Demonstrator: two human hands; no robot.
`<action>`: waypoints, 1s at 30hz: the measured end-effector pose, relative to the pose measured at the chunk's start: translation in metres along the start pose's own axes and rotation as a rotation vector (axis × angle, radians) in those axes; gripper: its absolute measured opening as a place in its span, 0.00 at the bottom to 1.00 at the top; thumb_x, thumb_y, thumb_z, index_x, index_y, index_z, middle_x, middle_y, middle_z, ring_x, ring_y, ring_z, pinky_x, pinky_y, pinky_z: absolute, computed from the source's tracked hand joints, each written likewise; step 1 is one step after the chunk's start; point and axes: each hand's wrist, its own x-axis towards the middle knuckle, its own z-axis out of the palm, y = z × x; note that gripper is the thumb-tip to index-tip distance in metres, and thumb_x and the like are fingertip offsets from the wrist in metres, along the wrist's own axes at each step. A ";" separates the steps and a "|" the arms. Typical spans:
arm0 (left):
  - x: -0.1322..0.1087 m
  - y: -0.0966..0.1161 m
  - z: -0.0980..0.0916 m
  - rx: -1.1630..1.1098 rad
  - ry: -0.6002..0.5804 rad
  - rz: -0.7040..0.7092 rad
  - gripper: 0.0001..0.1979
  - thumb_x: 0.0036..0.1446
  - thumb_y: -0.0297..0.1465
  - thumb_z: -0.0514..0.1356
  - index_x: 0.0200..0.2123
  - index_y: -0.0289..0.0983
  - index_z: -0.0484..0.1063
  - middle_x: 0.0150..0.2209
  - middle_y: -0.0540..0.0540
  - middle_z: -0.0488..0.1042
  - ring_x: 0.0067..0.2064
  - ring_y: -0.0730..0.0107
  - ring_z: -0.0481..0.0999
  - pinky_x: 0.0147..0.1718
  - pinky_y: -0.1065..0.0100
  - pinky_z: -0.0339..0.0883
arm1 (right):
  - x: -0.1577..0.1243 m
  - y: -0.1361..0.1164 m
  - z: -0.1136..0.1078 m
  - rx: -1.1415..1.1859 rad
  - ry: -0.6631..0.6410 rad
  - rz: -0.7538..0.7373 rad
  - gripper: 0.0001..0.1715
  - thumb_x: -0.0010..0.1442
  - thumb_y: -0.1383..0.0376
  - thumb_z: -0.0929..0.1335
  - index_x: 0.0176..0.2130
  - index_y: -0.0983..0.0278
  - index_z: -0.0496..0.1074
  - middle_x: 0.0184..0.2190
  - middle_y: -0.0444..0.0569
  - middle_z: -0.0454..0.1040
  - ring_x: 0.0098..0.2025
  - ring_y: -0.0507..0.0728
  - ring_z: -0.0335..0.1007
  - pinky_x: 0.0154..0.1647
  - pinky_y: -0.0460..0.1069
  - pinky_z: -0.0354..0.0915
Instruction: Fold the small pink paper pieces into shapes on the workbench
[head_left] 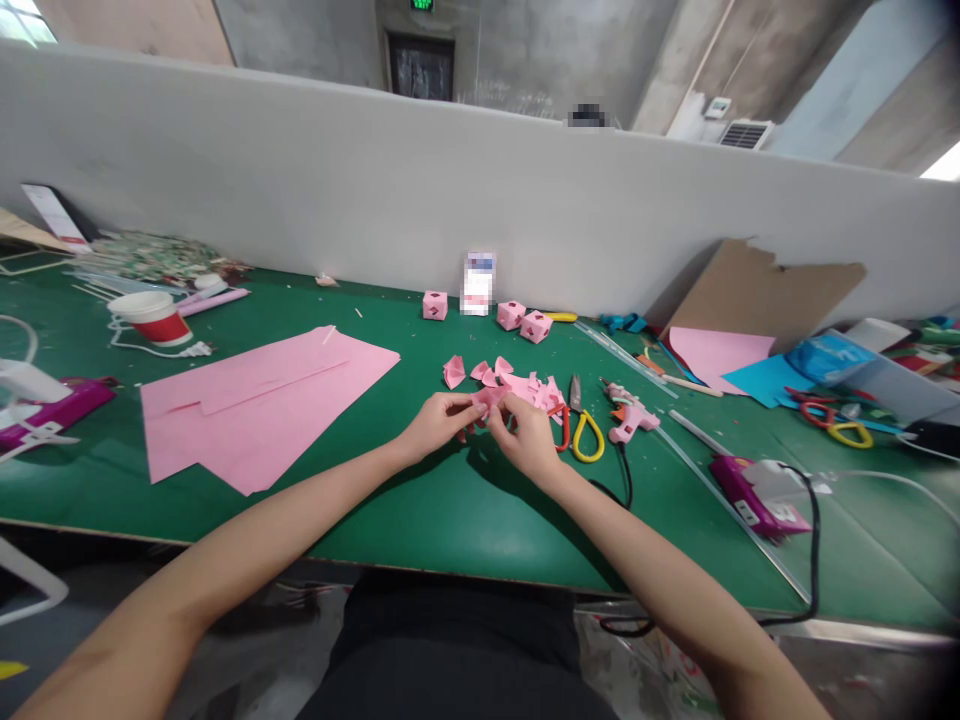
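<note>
Both my left hand (pixel 444 422) and my right hand (pixel 523 437) pinch a small piece of pink paper (pixel 491 397) between them, just above the green table. Its exact shape is partly covered by my fingers. Behind my hands lie several folded and cut pink paper pieces (pixel 454 372) in a loose pile. Close to my right hand are scissors (pixel 589 437) with one yellow and one red handle, their blades pointing away from me. Right of them lies a pink hot glue gun (pixel 634 420). Three pink paper cubes (pixel 435 306) with cut-out holes stand farther back.
Large pink paper sheets (pixel 255 420) lie on the left, near a red-and-white paper cup (pixel 156 318). A purple power strip (pixel 757 497) and cables sit at right. Cardboard (pixel 757 290) leans on the grey partition (pixel 300 180); a phone-like screen (pixel 478 284) stands at its foot.
</note>
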 end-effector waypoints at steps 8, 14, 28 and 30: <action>0.000 -0.006 -0.002 0.159 0.075 0.022 0.20 0.59 0.45 0.58 0.31 0.34 0.78 0.21 0.49 0.72 0.23 0.73 0.71 0.23 0.73 0.66 | -0.001 -0.004 -0.001 -0.153 -0.012 -0.048 0.13 0.63 0.62 0.61 0.26 0.62 0.64 0.23 0.46 0.70 0.26 0.54 0.64 0.27 0.47 0.54; -0.002 -0.005 0.001 0.295 0.182 0.084 0.18 0.58 0.43 0.59 0.42 0.37 0.79 0.38 0.44 0.80 0.35 0.66 0.77 0.29 0.71 0.71 | 0.000 0.001 0.003 -0.090 -0.040 0.064 0.15 0.60 0.61 0.63 0.23 0.61 0.62 0.18 0.43 0.66 0.20 0.52 0.59 0.23 0.47 0.50; -0.003 0.004 0.004 0.134 0.279 0.142 0.12 0.60 0.36 0.58 0.41 0.35 0.73 0.40 0.43 0.78 0.40 0.66 0.77 0.40 0.67 0.71 | -0.003 -0.004 0.014 0.456 -0.253 0.210 0.17 0.65 0.55 0.63 0.31 0.63 0.69 0.26 0.46 0.76 0.28 0.54 0.75 0.30 0.47 0.66; -0.002 0.003 0.003 0.162 0.286 0.142 0.12 0.60 0.37 0.57 0.40 0.35 0.73 0.39 0.44 0.78 0.39 0.66 0.77 0.39 0.68 0.71 | -0.001 -0.003 0.011 0.437 -0.242 0.217 0.19 0.64 0.53 0.64 0.30 0.63 0.69 0.25 0.46 0.76 0.28 0.55 0.74 0.30 0.48 0.67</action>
